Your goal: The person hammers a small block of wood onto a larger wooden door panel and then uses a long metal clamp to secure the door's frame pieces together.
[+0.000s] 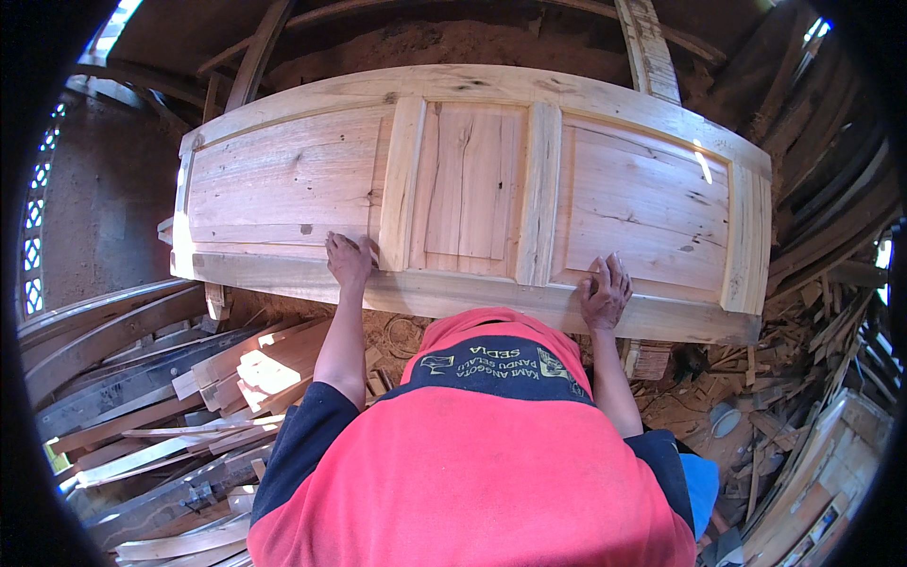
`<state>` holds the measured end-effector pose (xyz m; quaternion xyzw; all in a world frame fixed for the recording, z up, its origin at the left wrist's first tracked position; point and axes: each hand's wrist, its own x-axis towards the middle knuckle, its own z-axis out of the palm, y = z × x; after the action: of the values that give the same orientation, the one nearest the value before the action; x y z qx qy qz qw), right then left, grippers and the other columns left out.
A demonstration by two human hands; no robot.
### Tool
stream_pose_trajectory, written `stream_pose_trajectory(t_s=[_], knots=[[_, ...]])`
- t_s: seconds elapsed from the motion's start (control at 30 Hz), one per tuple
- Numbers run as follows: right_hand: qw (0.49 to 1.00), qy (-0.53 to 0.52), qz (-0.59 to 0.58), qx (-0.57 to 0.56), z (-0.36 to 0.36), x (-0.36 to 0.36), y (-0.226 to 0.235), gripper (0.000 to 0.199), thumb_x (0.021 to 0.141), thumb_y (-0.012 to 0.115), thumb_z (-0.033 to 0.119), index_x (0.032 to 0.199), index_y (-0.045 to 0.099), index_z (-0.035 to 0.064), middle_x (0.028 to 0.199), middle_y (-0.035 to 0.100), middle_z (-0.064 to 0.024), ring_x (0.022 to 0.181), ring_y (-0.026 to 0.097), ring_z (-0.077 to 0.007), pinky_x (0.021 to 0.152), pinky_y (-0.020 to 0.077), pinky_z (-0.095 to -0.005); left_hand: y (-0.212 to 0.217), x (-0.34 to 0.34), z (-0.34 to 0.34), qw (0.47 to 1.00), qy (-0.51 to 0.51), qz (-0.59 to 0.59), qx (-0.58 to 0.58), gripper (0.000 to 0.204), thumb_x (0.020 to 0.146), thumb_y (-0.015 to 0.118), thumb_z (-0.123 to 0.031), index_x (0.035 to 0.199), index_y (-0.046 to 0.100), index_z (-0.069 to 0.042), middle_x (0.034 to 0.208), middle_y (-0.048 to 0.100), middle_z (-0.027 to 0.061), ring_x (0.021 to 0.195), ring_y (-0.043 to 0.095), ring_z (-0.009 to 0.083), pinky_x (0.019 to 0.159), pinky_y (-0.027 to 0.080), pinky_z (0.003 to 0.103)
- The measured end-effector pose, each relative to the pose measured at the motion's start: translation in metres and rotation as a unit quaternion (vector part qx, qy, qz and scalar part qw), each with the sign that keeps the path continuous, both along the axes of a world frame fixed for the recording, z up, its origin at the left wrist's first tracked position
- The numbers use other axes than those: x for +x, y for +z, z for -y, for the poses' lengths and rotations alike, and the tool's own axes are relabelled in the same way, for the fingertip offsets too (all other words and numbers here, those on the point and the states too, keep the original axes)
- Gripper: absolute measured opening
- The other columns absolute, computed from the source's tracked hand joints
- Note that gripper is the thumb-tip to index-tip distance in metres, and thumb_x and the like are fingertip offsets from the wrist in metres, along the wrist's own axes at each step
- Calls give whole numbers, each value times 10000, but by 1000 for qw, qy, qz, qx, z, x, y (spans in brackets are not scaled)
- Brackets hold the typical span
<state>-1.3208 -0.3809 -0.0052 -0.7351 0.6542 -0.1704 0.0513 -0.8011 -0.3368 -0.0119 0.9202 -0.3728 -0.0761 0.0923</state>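
Observation:
A pale wooden panelled door (470, 274) lies flat across supports before me, its long side running left to right. Three recessed panels sit between its rails and stiles. My left hand (350, 260) rests at the lower edge of the left panel, fingers stretched out, with nothing seen in it. On the near rail below the right panel lies my right hand (606, 291), fingers apart and pointing away from me. It appears to hold nothing either. Small dark knots and cracks mark the wood.
Stacked boards and offcuts (161, 416) fill the floor at the left. Wood scraps (756, 416) litter the right side, near a small pale round container (725, 420). Long curved planks (841, 208) lean at the far right. A beam (648, 52) extends behind the door.

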Motion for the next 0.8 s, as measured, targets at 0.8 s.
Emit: stream_pose_trajectory(t_s=[0.8], knots=[[1000,-5,-7,3,-1,0,0,510,871,623,276,1353,586,115,1481,486,-152,1398,421,-341,1165,281,-528,13,-22,63,979,-176,85,58,449,890,589,-208,1336,535,-240,1271,535,85,1175,547,302,863,497,550]])
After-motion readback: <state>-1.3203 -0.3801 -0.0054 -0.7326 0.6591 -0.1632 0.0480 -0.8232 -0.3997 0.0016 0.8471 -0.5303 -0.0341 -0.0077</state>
